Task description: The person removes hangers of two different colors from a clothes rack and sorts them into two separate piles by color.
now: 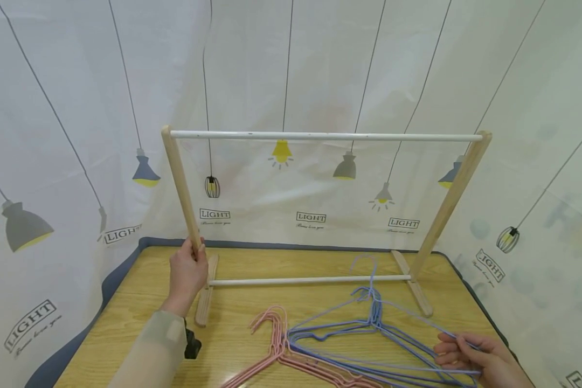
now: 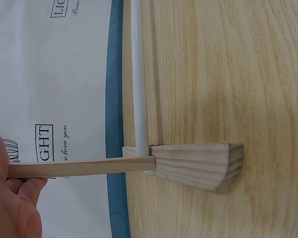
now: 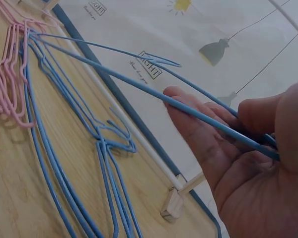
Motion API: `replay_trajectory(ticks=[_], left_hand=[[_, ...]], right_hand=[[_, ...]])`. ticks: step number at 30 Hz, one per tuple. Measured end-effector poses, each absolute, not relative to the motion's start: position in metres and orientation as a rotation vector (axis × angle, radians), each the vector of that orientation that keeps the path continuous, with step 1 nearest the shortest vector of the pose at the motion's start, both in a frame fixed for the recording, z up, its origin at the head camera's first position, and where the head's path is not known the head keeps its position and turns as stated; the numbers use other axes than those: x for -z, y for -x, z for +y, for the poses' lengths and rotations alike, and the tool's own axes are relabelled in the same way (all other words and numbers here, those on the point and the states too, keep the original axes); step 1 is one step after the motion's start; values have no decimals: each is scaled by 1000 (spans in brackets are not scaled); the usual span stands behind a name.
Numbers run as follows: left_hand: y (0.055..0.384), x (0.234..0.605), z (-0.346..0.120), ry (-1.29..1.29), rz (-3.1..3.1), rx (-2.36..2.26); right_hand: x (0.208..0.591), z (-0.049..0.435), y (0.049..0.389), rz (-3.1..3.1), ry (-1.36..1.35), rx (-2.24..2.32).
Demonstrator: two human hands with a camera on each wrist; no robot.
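My left hand point(image 1: 188, 275) grips the left wooden post point(image 1: 180, 183) of a small clothes rack, low down near its foot. The left wrist view shows fingers of that hand point(image 2: 17, 203) around the post point(image 2: 84, 167). At the lower right, my right hand point(image 1: 490, 360) holds a blue wire hanger point(image 3: 139, 88) by one corner, thumb over the wire. This hanger is raised above other blue hangers point(image 1: 330, 325), its hook point(image 1: 373, 269) pointing up before the lower white bar point(image 1: 310, 281). Pink hangers point(image 1: 277, 339) lie beside them on the left.
The rack's white top bar point(image 1: 320, 136) spans both posts, with nothing hung on it. Its right foot point(image 1: 419, 293) stands on the wood-patterned table point(image 1: 121, 318). A white curtain printed with lamps point(image 1: 252, 64) surrounds the table on the back and sides.
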State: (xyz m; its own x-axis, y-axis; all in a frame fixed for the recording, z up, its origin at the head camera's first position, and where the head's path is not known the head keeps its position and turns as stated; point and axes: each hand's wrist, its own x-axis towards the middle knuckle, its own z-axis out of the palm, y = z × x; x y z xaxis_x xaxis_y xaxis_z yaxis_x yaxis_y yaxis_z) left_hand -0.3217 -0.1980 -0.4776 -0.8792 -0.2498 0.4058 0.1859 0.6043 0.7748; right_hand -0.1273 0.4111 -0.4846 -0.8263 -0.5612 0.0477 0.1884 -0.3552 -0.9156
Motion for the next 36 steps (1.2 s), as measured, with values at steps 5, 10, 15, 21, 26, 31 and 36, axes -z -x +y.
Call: replay_trajectory(ticks=[5,10,15,21,26,31,36], left_hand=[[322,478,-198,-40,-2340,1210],[320,478,-198,-39,-2343,1219],[321,478,-198,-38,-2344,1217],[322,479,-198,-45,-2341,1207],[321,477,-198,-57,-2350,1206],[319,475,-198,-67,-2367,1221],[319,474,-197,-66,-2371,1238]], right_hand=[[489,413,129,1678,360,2108],[493,413,130,1943,285,2038],[494,415,130,2283,284,1831],[490,408,127,2499,64,1732],[488,404,127,2481,-11,1753],[486,400,128,2513,36,1765],[482,387,130,2656,-15,1768]])
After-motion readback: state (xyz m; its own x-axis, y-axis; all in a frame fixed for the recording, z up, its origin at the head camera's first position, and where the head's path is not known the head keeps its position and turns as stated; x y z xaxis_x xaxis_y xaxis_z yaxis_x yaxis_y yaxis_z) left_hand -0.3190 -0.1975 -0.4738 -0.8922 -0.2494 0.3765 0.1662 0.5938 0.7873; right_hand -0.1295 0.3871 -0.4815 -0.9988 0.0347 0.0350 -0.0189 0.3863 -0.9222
